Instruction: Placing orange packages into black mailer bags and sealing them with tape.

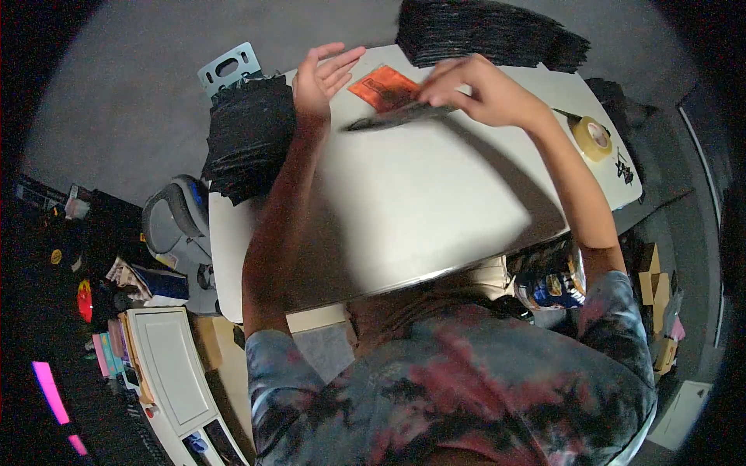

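My right hand (466, 89) is closed on the edge of a thin, dark, flat piece (400, 117), smeared by motion, above the far part of the white table (420, 202). It looks like a black plastic bag, though the blur hides its exact kind. My left hand (317, 81) is raised with its fingers apart and holds nothing. Beside that hand stands a tall stack of flat black packages (250, 136) at the table's left edge. An orange printed packet (382, 87) lies flat between my hands, partly behind the dark piece.
Another large black stack (482, 35) sits along the far edge. At the right are a roll of clear tape (593, 138) and small black bits (624, 168). A light blue plate with a slot (228, 68) stands behind the left stack. A grey chair (175, 217) stands left of the table.
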Action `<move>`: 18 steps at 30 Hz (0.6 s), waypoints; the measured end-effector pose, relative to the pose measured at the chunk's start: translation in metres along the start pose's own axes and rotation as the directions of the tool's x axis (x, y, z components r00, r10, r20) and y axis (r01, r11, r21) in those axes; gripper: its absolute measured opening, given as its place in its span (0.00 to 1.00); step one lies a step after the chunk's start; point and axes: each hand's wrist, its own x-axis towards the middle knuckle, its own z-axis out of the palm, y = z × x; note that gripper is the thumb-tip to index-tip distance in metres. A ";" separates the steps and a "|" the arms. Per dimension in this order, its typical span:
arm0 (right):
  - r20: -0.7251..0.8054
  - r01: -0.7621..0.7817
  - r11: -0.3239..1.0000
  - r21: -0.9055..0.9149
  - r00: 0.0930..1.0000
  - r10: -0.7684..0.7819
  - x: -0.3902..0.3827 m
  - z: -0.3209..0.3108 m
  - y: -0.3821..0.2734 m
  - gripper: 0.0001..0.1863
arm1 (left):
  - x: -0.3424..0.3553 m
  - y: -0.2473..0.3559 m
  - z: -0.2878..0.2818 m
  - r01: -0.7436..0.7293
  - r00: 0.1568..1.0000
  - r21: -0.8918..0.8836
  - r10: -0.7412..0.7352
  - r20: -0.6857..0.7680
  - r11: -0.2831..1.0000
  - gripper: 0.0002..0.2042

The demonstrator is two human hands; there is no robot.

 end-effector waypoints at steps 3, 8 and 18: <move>0.350 -0.118 0.984 0.130 0.934 0.066 -0.037 -0.009 -0.006 0.12 | 0.000 0.004 -0.004 0.053 0.997 0.090 -0.058 0.054 0.995 0.24; 0.334 -0.448 0.892 0.064 0.851 0.404 -0.071 0.008 -0.005 0.16 | -0.037 -0.029 0.037 -0.193 0.878 0.671 -0.179 0.444 0.716 0.19; 0.149 -0.481 0.867 -0.127 0.855 0.496 -0.096 0.128 -0.012 0.46 | -0.095 -0.119 0.071 -0.550 0.826 0.813 -0.019 0.563 0.191 0.28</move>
